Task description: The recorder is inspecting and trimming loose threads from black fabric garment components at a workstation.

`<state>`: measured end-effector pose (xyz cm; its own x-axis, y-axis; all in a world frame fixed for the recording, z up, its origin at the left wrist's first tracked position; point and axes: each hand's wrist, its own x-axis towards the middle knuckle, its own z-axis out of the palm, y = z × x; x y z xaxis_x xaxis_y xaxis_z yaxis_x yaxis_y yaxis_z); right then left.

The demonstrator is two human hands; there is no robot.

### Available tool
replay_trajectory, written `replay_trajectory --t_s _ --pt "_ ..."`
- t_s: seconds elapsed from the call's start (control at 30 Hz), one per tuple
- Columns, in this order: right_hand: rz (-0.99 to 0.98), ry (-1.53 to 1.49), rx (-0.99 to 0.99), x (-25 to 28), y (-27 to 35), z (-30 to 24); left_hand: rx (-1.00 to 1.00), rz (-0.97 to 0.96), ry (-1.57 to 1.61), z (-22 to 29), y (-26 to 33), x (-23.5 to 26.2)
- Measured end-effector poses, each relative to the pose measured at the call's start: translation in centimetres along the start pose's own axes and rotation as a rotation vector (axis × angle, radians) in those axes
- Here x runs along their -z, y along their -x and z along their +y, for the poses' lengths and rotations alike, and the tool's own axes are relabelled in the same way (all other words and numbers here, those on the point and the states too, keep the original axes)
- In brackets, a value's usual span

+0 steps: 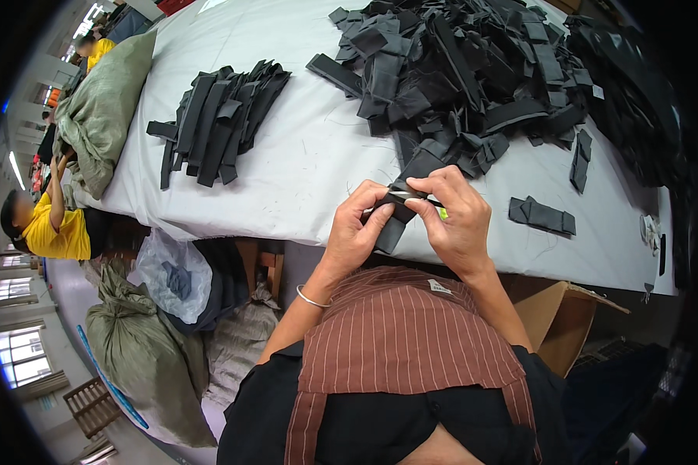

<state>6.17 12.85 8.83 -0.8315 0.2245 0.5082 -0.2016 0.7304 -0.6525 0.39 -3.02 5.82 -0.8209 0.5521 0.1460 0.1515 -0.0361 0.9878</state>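
At the table's near edge, my left hand (354,232) is closed, pinching a black fabric strip (392,235) between thumb and fingers. My right hand (459,221) is closed around a small metal-bladed cutting tool that looks like thread snips (401,194), a bit of bright green showing by the palm. The blades lie across the strip, close to the left fingertips; whether they touch the cloth I cannot tell. Just beyond my hands rises a large loose heap of black fabric strips (457,70). A single folded black piece (542,216) lies right of my right hand.
A smaller, neater pile of black strips (225,116) lies left on the white-covered table (302,186). Black plastic (636,101) bounds the right side. Stuffed sacks (108,108) and a cardboard box (554,318) stand around. A person in yellow (58,232) is at far left.
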Motion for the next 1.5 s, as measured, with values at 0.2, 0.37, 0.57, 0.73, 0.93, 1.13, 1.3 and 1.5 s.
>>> replay_trajectory --t_s 0.2,0.37,0.57,0.73,0.93,1.13,1.3,1.5 --pt "0.000 0.018 0.013 -0.1 0.0 0.2 -0.014 -0.006 -0.037 0.0 -0.1 -0.1" --pt "0.065 -0.289 -0.172 0.1 0.5 1.0 -0.073 -0.026 -0.060 0.4 -0.3 0.0" --pt "0.189 -0.484 -0.417 0.9 -0.1 1.0 -0.052 -0.011 -0.054 0.3 -0.3 0.1" --pt "0.077 -0.525 -0.439 0.6 -0.4 1.6 -0.204 -0.016 -0.139 0.6 -0.3 -0.3" --pt "-0.012 -0.329 0.088 0.2 0.6 0.7 -0.146 0.183 -0.243 0.0 -0.8 0.6" --pt "-0.121 -0.241 0.158 -0.2 1.4 1.2 0.211 0.190 0.454 0.4 -1.0 1.4" --pt "-0.182 -0.058 0.233 -0.2 1.5 1.3 0.225 0.212 0.453 0.1 -1.5 2.6" --pt "-0.207 0.036 0.242 -0.1 1.4 0.9 0.318 0.171 0.717 1.0 -1.9 2.4"
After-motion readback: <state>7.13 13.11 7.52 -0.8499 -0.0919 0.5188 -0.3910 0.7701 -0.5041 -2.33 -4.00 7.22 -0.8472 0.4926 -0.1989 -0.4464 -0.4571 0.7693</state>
